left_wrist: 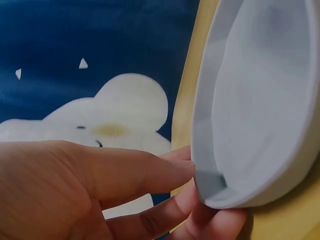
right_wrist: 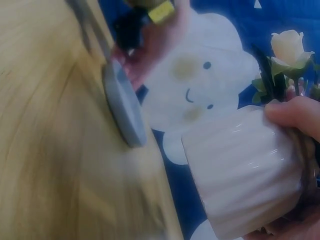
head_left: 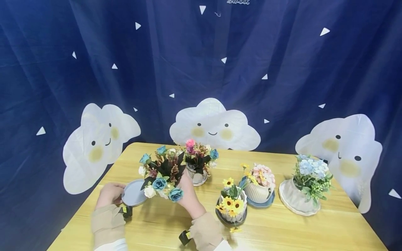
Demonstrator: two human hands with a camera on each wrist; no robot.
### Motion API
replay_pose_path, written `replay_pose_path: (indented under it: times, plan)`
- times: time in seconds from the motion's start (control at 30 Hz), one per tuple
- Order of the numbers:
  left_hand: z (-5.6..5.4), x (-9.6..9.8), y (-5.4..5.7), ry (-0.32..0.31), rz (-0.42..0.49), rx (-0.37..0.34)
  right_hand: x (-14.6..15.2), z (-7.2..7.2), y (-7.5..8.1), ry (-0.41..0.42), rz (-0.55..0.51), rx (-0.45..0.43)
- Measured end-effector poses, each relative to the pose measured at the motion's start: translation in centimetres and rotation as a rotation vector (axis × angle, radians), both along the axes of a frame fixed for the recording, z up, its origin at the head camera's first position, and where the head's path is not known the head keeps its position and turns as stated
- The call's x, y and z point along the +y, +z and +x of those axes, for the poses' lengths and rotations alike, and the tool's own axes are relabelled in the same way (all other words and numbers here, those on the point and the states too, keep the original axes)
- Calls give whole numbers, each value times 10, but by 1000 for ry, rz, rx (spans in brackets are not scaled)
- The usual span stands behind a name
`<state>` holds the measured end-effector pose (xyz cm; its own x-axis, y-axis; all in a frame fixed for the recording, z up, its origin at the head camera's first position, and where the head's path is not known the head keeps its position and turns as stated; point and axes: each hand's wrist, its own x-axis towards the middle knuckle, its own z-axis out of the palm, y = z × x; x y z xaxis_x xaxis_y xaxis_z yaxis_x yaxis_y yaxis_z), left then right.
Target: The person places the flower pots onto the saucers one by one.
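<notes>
My left hand (head_left: 110,194) is at the left of the table, beside a round pale grey-blue saucer (head_left: 134,194). In the left wrist view, its thumb lies against the rim of the saucer (left_wrist: 265,110) and the fingertips reach under the edge. To the right, my right hand (head_left: 190,196) holds a flowerpot with blue and white roses (head_left: 160,183) above the table. The right wrist view shows the white ribbed flowerpot (right_wrist: 245,170) gripped near its top, the thumb at its rim. From the head view, the blooms hide that pot.
Behind my right hand stands a pot of pink and blue roses (head_left: 199,158). Farther right are a pot of yellow daisies (head_left: 232,205), a ribbed pot with pink flowers (head_left: 259,191) and a pot of blue hydrangeas (head_left: 301,197), each on a saucer. A dark blue curtain (head_left: 188,62) hangs behind the table.
</notes>
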<state>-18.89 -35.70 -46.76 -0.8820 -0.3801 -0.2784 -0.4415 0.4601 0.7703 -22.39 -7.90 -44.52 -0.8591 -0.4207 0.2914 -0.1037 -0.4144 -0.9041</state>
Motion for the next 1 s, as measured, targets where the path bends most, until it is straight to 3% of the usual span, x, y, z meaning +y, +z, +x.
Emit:
replay_pose_path:
  times: [0.03, 0.1, 0.23, 0.4, 0.63, 0.87, 0.93, 1.0]
  plan:
    - [-2, 2, -1, -5, 5, 1, 0, 0, 0, 16, -23, -15]
    - [-6, 7, -3, -12, 22, 2, 2, 1, 1, -65, 134, 158]
    - [-12, 17, -3, -33, 54, 8, 5, 2, -1, -386, 518, 533]
    - [-18, 30, -2, -72, 36, 18, 7, 1, -3, -456, 573, 647]
    - [-21, 42, -1, -69, 53, 23, 6, 5, -1, -472, 649, 592]
    - [-22, 40, -5, -65, 100, 10, 4, 1, -4, -422, 583, 580]
    - [-22, 38, -7, -64, 129, 17, 2, 0, -3, -334, 510, 491]
    - [-22, 35, -8, -72, 154, 27, -1, -1, -2, -147, 303, 290]
